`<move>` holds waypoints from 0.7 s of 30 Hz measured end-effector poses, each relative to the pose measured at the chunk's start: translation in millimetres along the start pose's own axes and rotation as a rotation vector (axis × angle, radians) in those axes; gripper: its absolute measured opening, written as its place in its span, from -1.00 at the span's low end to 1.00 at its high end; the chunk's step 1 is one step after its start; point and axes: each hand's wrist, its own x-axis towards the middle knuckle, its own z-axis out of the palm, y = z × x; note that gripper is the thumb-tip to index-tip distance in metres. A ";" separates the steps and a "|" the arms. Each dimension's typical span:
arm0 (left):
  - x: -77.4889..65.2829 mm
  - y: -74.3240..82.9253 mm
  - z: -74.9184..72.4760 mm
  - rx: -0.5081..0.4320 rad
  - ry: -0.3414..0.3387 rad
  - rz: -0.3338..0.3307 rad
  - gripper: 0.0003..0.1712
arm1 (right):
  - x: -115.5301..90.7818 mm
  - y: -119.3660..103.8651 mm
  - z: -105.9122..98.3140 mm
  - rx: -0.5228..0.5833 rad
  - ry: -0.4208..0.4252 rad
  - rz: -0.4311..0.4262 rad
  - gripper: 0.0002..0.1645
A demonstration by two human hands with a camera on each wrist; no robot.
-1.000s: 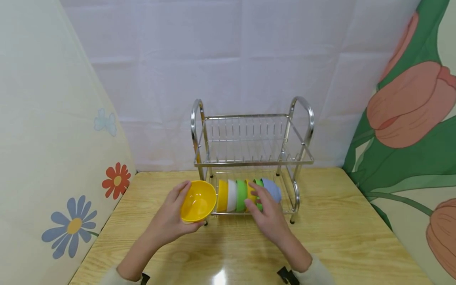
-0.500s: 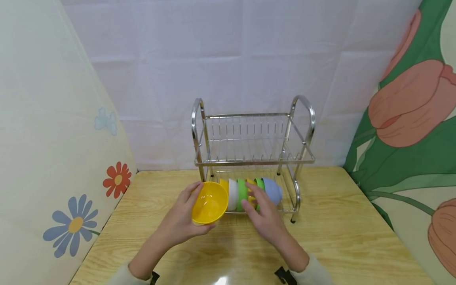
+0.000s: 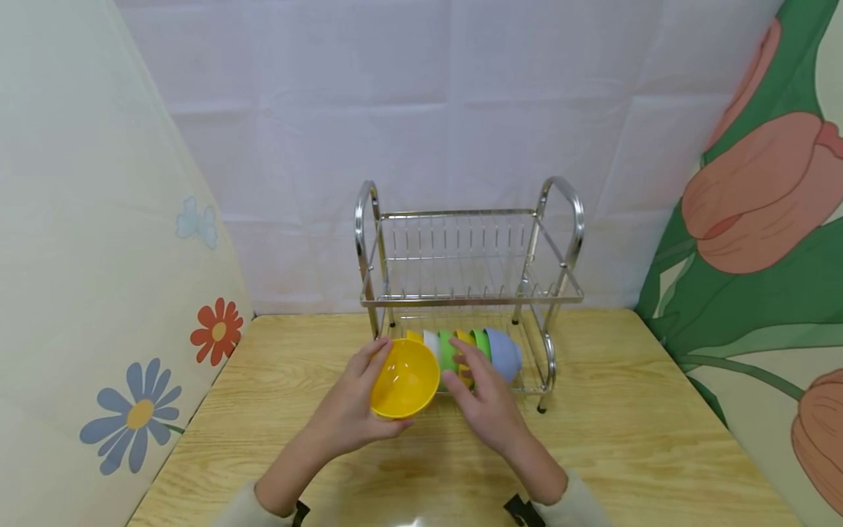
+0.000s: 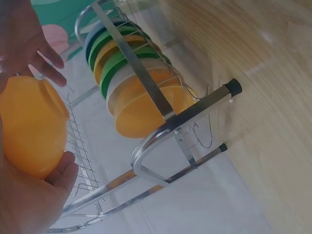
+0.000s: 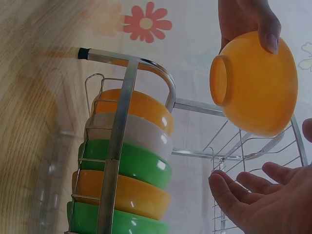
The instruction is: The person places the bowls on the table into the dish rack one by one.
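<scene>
A yellow bowl (image 3: pixel 406 380) is gripped in my left hand (image 3: pixel 352 399), thumb on its near side and fingers at the far rim, its inside facing up toward me. In the right wrist view the bowl (image 5: pixel 258 83) shows its foot and outer wall. My right hand (image 3: pixel 490 402) holds nothing; its fingers are spread and relaxed just right of the bowl. Behind both hands, a row of bowls stands on edge in the rack's lower tier: yellow, white, a green bowl (image 5: pixel 124 165), yellow, green, and a blue bowl (image 3: pixel 503 355) at the right end.
A two-tier metal dish rack (image 3: pixel 470 300) stands at the back of the wooden table (image 3: pixel 626 424), its upper tier a wire basket. White cloth (image 3: pixel 421 110) hangs behind it, and flower-patterned cloths (image 3: pixel 757 256) flank both sides.
My left hand has carried the yellow bowl rightward, so it now overlaps the left end of the bowl row. The right hand has shifted only slightly.
</scene>
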 end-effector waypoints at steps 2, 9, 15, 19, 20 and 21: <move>0.8 1.1 1.8 -0.004 -0.002 0.013 0.31 | -0.2 -0.7 0.5 -0.001 -0.002 -0.004 -0.37; 4.7 6.4 7.2 -0.013 -0.004 0.028 0.33 | -0.7 -2.9 0.9 -0.004 -0.017 0.004 -0.39; 6.8 10.1 11.9 -0.026 0.011 0.050 0.34 | -1.4 -4.2 1.0 0.005 -0.035 0.018 -0.39; 7.5 12.2 14.8 -0.028 0.010 0.057 0.35 | -2.3 -4.9 0.8 0.007 -0.042 -0.004 -0.39; 7.7 12.7 15.6 -0.033 0.010 0.057 0.36 | -2.4 -5.1 0.7 0.009 -0.045 -0.007 -0.39; 7.8 13.4 16.3 -0.037 0.009 0.054 0.36 | -2.7 -5.0 0.8 0.016 -0.049 -0.012 -0.40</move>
